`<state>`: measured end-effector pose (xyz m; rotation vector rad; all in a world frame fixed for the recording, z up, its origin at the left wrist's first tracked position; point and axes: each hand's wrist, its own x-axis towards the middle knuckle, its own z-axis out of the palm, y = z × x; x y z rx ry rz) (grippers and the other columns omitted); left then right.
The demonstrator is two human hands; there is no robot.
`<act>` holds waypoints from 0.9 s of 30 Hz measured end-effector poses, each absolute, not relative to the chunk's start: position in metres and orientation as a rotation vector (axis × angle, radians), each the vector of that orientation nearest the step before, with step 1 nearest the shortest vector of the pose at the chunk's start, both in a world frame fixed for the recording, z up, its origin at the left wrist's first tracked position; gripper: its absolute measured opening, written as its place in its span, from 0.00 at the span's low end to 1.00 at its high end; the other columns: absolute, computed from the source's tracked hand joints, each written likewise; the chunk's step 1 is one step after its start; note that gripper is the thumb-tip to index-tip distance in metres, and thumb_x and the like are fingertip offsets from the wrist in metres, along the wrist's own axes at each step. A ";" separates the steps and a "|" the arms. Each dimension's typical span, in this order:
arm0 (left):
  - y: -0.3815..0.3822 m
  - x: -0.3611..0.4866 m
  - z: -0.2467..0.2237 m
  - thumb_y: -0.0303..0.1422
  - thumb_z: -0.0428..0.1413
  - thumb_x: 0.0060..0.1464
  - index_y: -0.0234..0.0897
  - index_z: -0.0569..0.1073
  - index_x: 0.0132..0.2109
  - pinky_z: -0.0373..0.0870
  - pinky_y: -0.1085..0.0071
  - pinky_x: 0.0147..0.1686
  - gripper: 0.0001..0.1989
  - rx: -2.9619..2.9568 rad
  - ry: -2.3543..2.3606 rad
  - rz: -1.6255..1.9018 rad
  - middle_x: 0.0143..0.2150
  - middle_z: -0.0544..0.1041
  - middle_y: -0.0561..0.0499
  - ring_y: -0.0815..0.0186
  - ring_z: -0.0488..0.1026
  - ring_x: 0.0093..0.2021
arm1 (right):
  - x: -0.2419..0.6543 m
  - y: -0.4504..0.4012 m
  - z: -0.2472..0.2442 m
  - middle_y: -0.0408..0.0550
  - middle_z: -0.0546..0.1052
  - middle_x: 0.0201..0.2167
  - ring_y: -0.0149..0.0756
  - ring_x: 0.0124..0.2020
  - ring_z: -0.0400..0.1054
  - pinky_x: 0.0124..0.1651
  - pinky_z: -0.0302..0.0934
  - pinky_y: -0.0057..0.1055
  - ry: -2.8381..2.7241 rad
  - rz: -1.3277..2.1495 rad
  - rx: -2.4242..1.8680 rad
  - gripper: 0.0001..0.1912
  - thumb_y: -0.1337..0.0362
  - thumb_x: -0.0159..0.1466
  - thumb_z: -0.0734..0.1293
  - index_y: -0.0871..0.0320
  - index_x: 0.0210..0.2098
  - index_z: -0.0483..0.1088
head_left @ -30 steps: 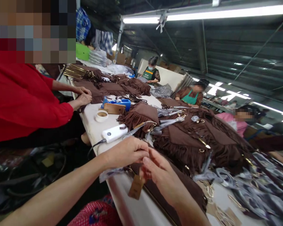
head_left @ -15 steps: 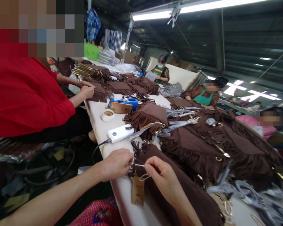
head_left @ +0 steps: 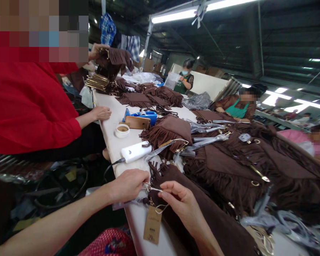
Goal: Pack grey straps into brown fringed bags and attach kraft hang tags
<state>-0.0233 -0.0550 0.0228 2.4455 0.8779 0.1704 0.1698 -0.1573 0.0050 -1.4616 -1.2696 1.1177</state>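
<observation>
A brown fringed bag [head_left: 202, 209] lies in front of me on the table edge. My left hand [head_left: 129, 185] is closed in a pinch beside the bag's small metal ring; what its fingertips grip is mostly hidden. Thumb and forefinger of my right hand [head_left: 180, 201] pinch a white string [head_left: 155, 189], which stretches between both hands at the ring. From a loop of this string hangs a kraft paper tag [head_left: 152, 225] with dark print, tilted over the white table edge. Part of a clear plastic sheet [head_left: 120, 205] shows under my left wrist.
A white power bank [head_left: 136, 152] with a black cable, tape roll [head_left: 122, 131], phone [head_left: 137, 122] and blue tape dispenser [head_left: 146, 116] stand ahead. More fringed bags [head_left: 229, 167] cover the right. A co-worker in red [head_left: 34, 113] stands at left; others work farther back.
The tag has swung slightly left and down, and my right hand has shifted a little left with the string. The co-worker in red has lifted a brown fringed bag off the table.
</observation>
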 end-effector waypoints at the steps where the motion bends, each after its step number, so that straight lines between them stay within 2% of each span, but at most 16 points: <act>1: -0.055 -0.022 0.024 0.23 0.46 0.52 0.38 0.69 0.34 0.60 0.70 0.34 0.09 2.411 0.877 0.171 0.34 0.75 0.48 0.60 0.70 0.36 | 0.169 -0.157 0.004 0.43 0.78 0.29 0.35 0.31 0.69 0.37 0.62 0.29 -1.271 1.121 -1.479 0.13 0.56 0.59 0.70 0.58 0.39 0.75; 5: -0.054 -0.017 0.027 0.23 0.46 0.49 0.38 0.65 0.31 0.57 0.71 0.32 0.07 2.176 0.838 0.205 0.29 0.71 0.52 0.64 0.66 0.32 | 0.164 -0.157 0.008 0.45 0.79 0.30 0.38 0.34 0.70 0.39 0.63 0.30 -1.367 1.029 -1.535 0.10 0.57 0.60 0.69 0.57 0.34 0.79; 11: -0.047 -0.009 0.016 0.28 0.48 0.40 0.38 0.63 0.28 0.56 0.73 0.28 0.03 1.849 0.761 0.240 0.26 0.66 0.56 0.67 0.62 0.29 | 0.160 -0.157 0.012 0.42 0.72 0.23 0.34 0.27 0.64 0.30 0.58 0.27 -1.281 0.847 -1.586 0.12 0.56 0.59 0.67 0.59 0.26 0.72; 21: -0.044 -0.011 0.010 0.31 0.48 0.35 0.38 0.62 0.27 0.55 0.73 0.29 0.06 1.660 0.714 0.321 0.24 0.64 0.57 0.68 0.59 0.28 | 0.154 -0.154 0.008 0.42 0.71 0.22 0.33 0.25 0.64 0.28 0.55 0.27 -1.351 0.652 -1.684 0.11 0.60 0.60 0.64 0.58 0.25 0.70; 27: -0.042 -0.011 0.008 0.30 0.49 0.36 0.38 0.63 0.27 0.54 0.73 0.29 0.05 1.629 0.706 0.336 0.24 0.63 0.57 0.69 0.59 0.28 | 0.150 -0.149 0.012 0.42 0.72 0.22 0.33 0.25 0.65 0.29 0.56 0.27 -1.404 0.583 -1.734 0.10 0.62 0.60 0.64 0.57 0.24 0.70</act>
